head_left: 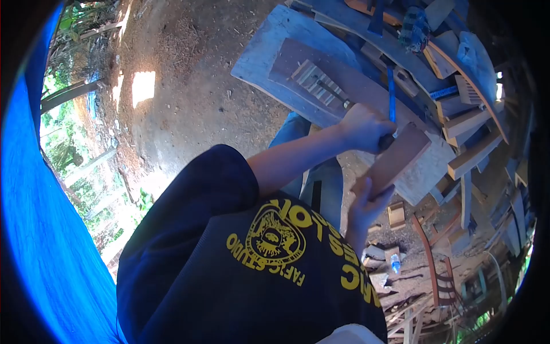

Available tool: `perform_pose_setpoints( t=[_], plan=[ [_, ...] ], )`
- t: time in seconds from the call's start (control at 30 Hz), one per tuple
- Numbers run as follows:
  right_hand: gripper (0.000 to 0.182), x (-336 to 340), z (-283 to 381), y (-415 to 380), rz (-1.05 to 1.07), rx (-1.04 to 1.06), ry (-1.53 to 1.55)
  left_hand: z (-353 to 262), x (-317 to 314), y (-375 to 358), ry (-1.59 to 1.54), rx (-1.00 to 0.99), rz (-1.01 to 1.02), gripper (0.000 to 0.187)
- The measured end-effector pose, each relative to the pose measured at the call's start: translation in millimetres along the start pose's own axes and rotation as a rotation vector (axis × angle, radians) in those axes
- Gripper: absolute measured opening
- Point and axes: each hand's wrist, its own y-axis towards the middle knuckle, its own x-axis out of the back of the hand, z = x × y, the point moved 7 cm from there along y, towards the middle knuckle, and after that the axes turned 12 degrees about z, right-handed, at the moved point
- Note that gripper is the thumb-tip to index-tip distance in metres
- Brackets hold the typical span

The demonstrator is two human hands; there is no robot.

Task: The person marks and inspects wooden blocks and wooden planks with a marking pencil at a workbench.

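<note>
My left hand [366,127] is closed around the handle of a chisel [346,104]. The chisel's thin metal shaft points up and left over a light wooden piece [317,82] with a row of crosswise stripes or slots. The dark butt of the handle shows below the fist. My right hand [369,202] grips the lower end of a reddish-brown wooden block [396,159]. The block's upper part overlaps the butt of the handle in this view. Under the striped piece lies a wide brown board [286,57] on a pale bluish work surface [252,60].
A blue bar [391,92] stands across the board beside my left hand. Wood offcuts [472,155], a curved wooden strip [481,92] and a bottle [413,28] crowd the right. A small bottle [395,264] lies among scraps on the floor. Blue sheeting [40,229] hangs at left.
</note>
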Motion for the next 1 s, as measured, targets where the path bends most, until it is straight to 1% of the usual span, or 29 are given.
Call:
perform_pose_setpoints(
  t=[0.03,0.1,0.13,0.2,0.23,0.27,0.3,0.37,0.4,0.43,0.5,0.53,0.57,0.6,0.63,0.67,0.7,0.77,0.8,0.83,0.87,0.9,0.97,1.0],
  plan=[
    [0.058,15,6,-1,-0.046,0.002,0.050,0,0,0,0.016,-0.011,-0.019,0.010],
    [0.055,46,-17,-3,-0.005,-0.037,0.311,-5,-5,-6,0.013,-0.012,-0.030,0.009],
    [0.055,45,-34,0,-0.004,-0.037,0.308,-6,-5,-6,0.008,-0.018,-0.028,0.009],
    [0.057,30,-79,-1,-0.145,0.206,0.310,-5,-6,-7,0.005,-0.020,-0.031,0.010],
    [0.059,27,-84,1,-0.214,0.333,0.312,-1,-11,-8,0.029,-0.015,-0.011,0.011],
    [0.062,-9,-2,3,-0.010,-0.011,-0.150,1,-16,-8,0.053,-0.012,0.010,0.015],
    [0.063,-11,-41,-3,0.019,-0.069,-0.028,-2,-18,-8,0.050,-0.018,0.003,0.015],
    [0.056,14,-5,-2,-0.059,0.130,0.065,-2,-16,-8,0.033,-0.049,0.028,0.014],
    [0.055,24,-160,-26,0.066,-0.121,0.081,-4,-16,-11,0.024,-0.042,0.032,0.014],
    [0.054,48,-92,8,0.205,0.380,0.144,-3,-16,-10,0.039,-0.030,0.036,0.013],
    [0.051,76,-205,-29,-0.153,0.150,0.330,-2,-15,-8,0.053,-0.021,0.036,0.013],
    [0.044,43,-101,-25,-0.603,0.219,0.851,-3,-13,-9,0.045,-0.033,0.006,0.014],
    [0.046,34,-231,-19,-0.190,-0.094,0.472,-5,-9,-10,0.038,-0.044,-0.028,0.017],
    [0.046,0,-118,1,-0.193,-0.093,0.470,-3,-11,-13,0.035,-0.045,-0.028,0.017],
    [0.055,-15,-2,1,0.066,-0.160,0.141,-3,-19,-18,0.047,-0.052,0.018,0.017],
    [0.056,-3,-9,2,-0.036,0.243,-0.325,3,-21,-13,0.078,-0.063,0.048,0.018],
    [0.056,1,-3,9,-0.038,0.250,-0.322,7,-17,-8,0.084,-0.066,0.043,0.018],
    [0.055,23,-17,5,-0.057,-0.055,0.343,4,-24,-11,0.108,0.013,0.086,0.015],
    [0.057,35,-18,9,-0.093,0.008,0.334,5,-28,-10,0.104,0.010,0.080,0.015],
    [0.057,40,-21,12,-0.097,0.010,0.327,5,-36,-10,0.134,0.018,0.137,0.016],
    [0.056,49,-25,12,-0.167,-0.017,0.312,4,-44,-11,0.166,0.025,0.197,0.016],
    [0.054,57,-28,13,-0.235,-0.043,0.298,6,-49,-13,0.165,0.022,0.193,0.016],
    [0.052,60,-34,11,-0.240,-0.070,0.319,5,-62,-19,0.215,-0.064,0.223,0.021],
    [0.051,59,-33,8,-0.241,-0.088,0.318,6,-64,-25,0.217,-0.067,0.220,0.021]
  ],
)
